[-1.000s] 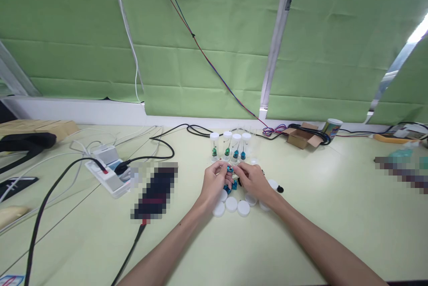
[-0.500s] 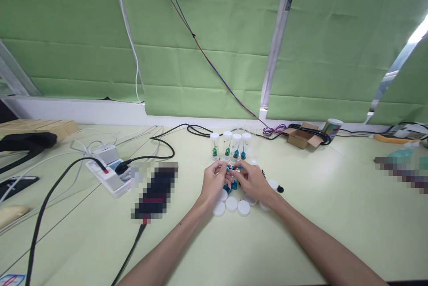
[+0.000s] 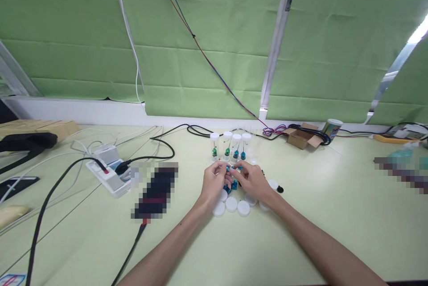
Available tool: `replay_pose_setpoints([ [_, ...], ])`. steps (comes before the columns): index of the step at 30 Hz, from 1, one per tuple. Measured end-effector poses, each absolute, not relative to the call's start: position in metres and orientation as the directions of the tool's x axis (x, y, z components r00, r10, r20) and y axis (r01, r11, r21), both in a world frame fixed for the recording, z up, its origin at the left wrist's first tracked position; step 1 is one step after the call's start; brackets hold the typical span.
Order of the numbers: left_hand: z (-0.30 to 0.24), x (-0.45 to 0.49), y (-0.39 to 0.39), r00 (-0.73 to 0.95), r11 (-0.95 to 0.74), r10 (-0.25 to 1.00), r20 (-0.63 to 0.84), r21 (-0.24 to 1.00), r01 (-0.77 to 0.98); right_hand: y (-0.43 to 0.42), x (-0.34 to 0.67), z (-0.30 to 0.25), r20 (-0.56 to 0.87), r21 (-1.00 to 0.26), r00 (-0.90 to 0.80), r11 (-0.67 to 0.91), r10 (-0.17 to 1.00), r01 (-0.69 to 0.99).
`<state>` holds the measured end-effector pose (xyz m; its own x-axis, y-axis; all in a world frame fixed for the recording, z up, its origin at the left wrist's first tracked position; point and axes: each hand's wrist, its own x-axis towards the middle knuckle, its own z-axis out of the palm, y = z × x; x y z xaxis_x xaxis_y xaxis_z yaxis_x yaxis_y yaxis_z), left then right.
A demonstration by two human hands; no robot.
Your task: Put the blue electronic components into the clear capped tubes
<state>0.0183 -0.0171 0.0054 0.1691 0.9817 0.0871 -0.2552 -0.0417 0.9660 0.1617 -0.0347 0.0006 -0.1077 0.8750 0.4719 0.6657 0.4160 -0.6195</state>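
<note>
**Small blue part at your fingertips, both hands close in**

Your hands meet over the table [image 3: 217,250], toward its far edge. The blue part [image 3: 228,168] sits between them, just in front of the upright jars [image 3: 214,148] and mostly covered by your fingers.

Your left hand [image 3: 214,181] has thumb and forefinger nearly together, pinched on it. Your right hand [image 3: 252,179] is curled in close; blue shows between its thumb and forefinger, but whether they grip it, or whether it is the same part, I can't tell.

The step in hand looks like fingertip work on this part. As I judge it, the next move calls for a steady left pinch and small, light motions from your right fingers.

What shows of the part seems to lie crosswise, its long axis roughly along the table's far edge; which end points where is hidden. Loose blue pieces [image 3: 234,185] lie below your fingers, with white caps [image 3: 231,204] nearer the table's near edge.
</note>
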Motion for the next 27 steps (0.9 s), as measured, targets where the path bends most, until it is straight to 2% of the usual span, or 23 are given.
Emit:
replay_pose_setpoints([
  [11, 0.0053, 0.0180, -0.0166, 0.189, -0.042, 0.977, 0.094, 0.963, -0.265, -0.0342, 0.1610, 0.0008, 0.485, -0.568, -0.151, 0.442, 0.861, 0.694],
  [19, 0.0052, 0.0180, -0.0159, 0.179, -0.047, 0.979, 0.096, 0.964, -0.260, -0.0349, 0.1618, 0.0008, 0.461, -0.604, -0.127, 0.416, 0.878, 0.680],
  [27, 0.0042, 0.0185, -0.0151, 0.180, -0.034, 0.980, 0.086, 0.961, -0.276, -0.0354, 0.1610, 0.0016, 0.474, -0.565, -0.161, 0.439, 0.866, 0.699],
])
